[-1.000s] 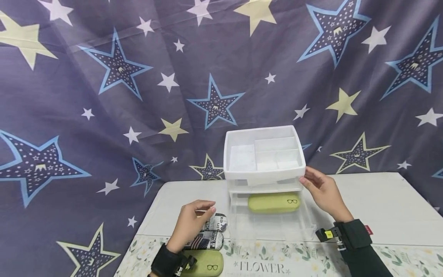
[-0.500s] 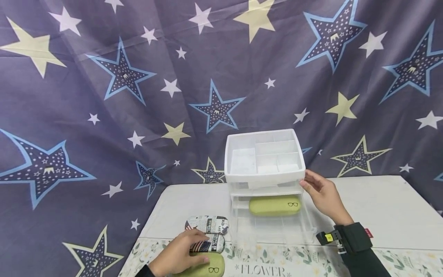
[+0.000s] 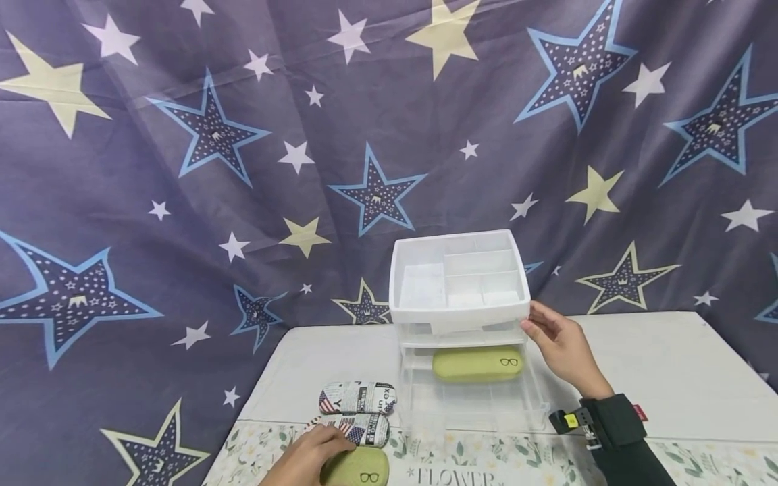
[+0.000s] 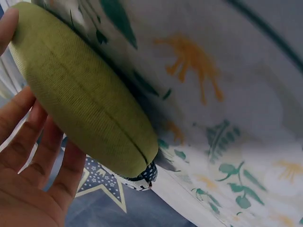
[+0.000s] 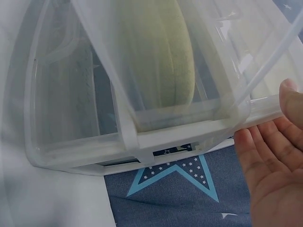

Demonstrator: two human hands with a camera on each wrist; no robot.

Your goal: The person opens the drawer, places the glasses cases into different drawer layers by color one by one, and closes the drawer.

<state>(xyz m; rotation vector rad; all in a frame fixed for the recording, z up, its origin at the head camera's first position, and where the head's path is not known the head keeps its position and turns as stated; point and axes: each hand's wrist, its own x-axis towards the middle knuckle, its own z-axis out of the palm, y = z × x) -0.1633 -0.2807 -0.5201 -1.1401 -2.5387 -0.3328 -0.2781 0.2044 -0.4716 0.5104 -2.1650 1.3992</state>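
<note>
My left hand (image 3: 306, 459) grips a green glasses case (image 3: 365, 467) at the table's front. In the left wrist view, the thumb lies at one end of this case (image 4: 90, 90) and the fingers along its side. My right hand (image 3: 565, 347) holds the right side of a white plastic drawer organizer (image 3: 458, 314), thumb and fingers at its frame edge in the right wrist view. A clear drawer (image 3: 474, 407) stands pulled out below, with another green glasses case (image 3: 477, 364) lying across its back part.
Two newsprint-patterned glasses cases (image 3: 358, 398) lie side by side, left of the drawer and behind the gripped case. Open compartments (image 3: 480, 273) divide the organizer's top. The white table (image 3: 656, 378) has a floral cloth (image 3: 717, 459) along its front. A star-print curtain (image 3: 389, 101) hangs behind.
My left hand has come down and towards me, from over the patterned cases to the front green case, which it now grips. My right hand stays on the organizer's side.
</note>
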